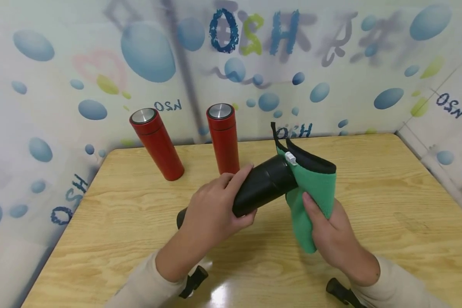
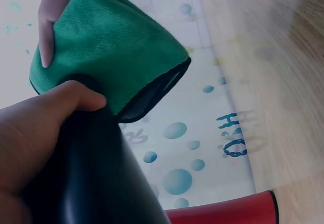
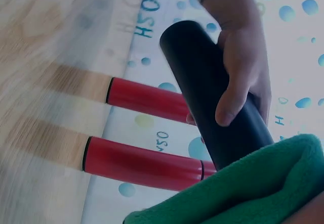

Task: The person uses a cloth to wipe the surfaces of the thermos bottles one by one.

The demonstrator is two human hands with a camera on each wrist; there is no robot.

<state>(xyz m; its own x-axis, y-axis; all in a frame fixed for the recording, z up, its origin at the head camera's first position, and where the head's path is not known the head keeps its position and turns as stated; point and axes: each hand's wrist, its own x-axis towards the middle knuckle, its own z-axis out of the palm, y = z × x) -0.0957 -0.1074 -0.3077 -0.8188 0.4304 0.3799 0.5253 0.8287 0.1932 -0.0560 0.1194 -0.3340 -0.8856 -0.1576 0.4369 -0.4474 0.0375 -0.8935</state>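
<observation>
My left hand grips a black thermos bottle round its body and tilts it above the table, lid end up and to the right. A green cloth with a black edge and a small white tag is folded in my right hand, thumb on its near side. The cloth lies against the lid end and covers it. In the left wrist view the cloth wraps over the bottle's top close to my left thumb. The right wrist view shows the bottle's base pointing away from the cloth.
Two red thermos bottles with silver-topped lids stand at the back of the wooden table: one on the left, one nearer the middle. Behind them rises a patterned wall with blue ovals; another wall borders the right side.
</observation>
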